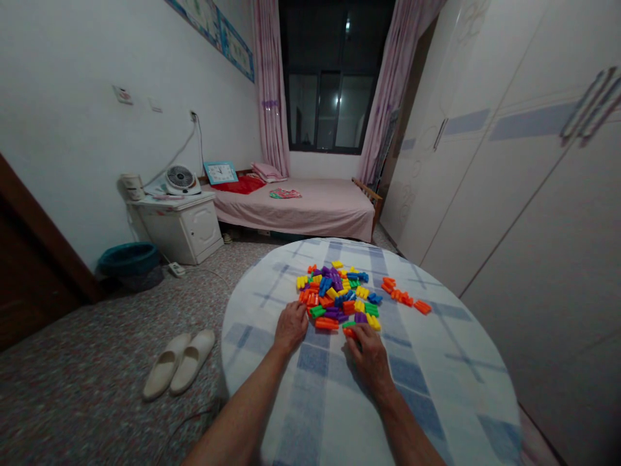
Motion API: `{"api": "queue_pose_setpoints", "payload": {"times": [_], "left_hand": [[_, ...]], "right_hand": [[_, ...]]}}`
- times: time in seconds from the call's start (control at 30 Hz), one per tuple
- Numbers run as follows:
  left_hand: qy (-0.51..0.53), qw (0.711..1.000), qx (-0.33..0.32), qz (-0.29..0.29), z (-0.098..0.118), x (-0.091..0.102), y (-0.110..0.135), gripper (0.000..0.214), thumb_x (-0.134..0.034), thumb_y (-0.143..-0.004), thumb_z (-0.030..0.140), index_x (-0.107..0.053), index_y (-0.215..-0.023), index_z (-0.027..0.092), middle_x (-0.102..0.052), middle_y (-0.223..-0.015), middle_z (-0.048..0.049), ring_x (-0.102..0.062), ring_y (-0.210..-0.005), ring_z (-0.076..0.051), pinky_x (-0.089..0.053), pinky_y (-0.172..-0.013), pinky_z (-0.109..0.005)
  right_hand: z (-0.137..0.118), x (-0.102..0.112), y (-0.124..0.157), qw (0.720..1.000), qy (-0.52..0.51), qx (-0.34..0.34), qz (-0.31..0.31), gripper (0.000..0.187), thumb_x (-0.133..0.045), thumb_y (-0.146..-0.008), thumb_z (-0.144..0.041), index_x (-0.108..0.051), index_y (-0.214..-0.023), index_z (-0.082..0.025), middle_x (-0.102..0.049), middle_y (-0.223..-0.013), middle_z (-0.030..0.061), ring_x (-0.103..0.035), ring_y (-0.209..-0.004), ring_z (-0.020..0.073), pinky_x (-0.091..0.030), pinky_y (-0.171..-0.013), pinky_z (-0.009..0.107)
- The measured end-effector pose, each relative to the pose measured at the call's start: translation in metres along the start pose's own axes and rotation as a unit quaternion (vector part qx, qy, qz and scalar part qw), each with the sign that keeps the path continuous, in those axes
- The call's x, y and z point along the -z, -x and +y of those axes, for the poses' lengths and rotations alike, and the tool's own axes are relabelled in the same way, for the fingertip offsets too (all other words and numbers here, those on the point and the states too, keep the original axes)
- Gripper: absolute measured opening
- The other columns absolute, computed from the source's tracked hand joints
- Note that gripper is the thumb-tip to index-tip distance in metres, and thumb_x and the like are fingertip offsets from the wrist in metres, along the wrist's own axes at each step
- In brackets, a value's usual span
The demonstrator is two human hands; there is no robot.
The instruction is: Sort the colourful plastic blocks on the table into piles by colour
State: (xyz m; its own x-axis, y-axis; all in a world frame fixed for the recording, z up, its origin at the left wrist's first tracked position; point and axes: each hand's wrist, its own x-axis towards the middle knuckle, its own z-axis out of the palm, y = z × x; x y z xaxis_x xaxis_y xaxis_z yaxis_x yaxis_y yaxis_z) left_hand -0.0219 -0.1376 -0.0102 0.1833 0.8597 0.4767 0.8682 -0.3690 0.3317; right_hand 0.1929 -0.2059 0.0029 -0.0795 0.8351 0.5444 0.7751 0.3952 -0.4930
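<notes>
The pile of plastic building blocks (337, 294) lies near the middle of the round table (436, 388), on its blue-checked cloth. These small pieces look light, rigid and smooth, probably easy to scatter, and best pinched across their short sides. The left hand (290, 325) rests palm down at the pile's near-left edge, fingers loosely curled together. The right hand (369, 355) reaches to the near edge, fingertips closing on an orange block (349, 332). A separate row of orange blocks (403, 296) sits just right.
</notes>
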Motion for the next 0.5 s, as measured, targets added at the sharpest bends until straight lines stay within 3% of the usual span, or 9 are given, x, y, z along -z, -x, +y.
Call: {"api": "queue_pose_setpoints", "payload": {"times": [0.13,0.3,0.5], "left_hand": [[-0.002,1.000,-0.004,-0.003,0.000,0.001,0.000,0.022,-0.044,-0.085,0.018,-0.059,-0.101,0.018,-0.058,-0.105,-0.0076,-0.051,-0.100,-0.019,-0.041,-0.088,-0.032],[-0.005,1.000,-0.004,-0.003,0.000,0.001,0.000,0.023,-0.044,-0.085,0.018,-0.059,-0.102,0.019,-0.058,-0.106,-0.0070,-0.051,-0.101,-0.019,-0.041,-0.089,-0.032],[-0.006,1.000,-0.009,0.001,-0.001,0.000,0.000,0.023,-0.045,-0.084,0.018,-0.059,-0.102,0.018,-0.058,-0.105,-0.0071,-0.051,-0.100,-0.019,-0.041,-0.088,-0.032]], "right_hand": [[0.007,0.002,-0.002,0.992,-0.089,-0.066,0.060,0.024,-0.048,-0.084,-0.038,-0.063,-0.089,-0.020,-0.061,-0.086,0.0051,-0.057,-0.083,0.0185,-0.045,-0.077,0.031],[0.023,0.012,-0.004,0.978,-0.105,-0.150,0.103,0.036,-0.045,-0.084,-0.048,-0.063,-0.086,-0.018,-0.062,-0.079,0.0041,-0.058,-0.072,0.0177,-0.046,-0.067,0.031],[0.036,0.029,-0.005,0.987,0.012,-0.117,0.112,0.045,-0.045,-0.079,-0.056,-0.068,-0.079,-0.018,-0.059,-0.079,0.0065,-0.057,-0.072,0.0174,-0.044,-0.069,0.030]]}}
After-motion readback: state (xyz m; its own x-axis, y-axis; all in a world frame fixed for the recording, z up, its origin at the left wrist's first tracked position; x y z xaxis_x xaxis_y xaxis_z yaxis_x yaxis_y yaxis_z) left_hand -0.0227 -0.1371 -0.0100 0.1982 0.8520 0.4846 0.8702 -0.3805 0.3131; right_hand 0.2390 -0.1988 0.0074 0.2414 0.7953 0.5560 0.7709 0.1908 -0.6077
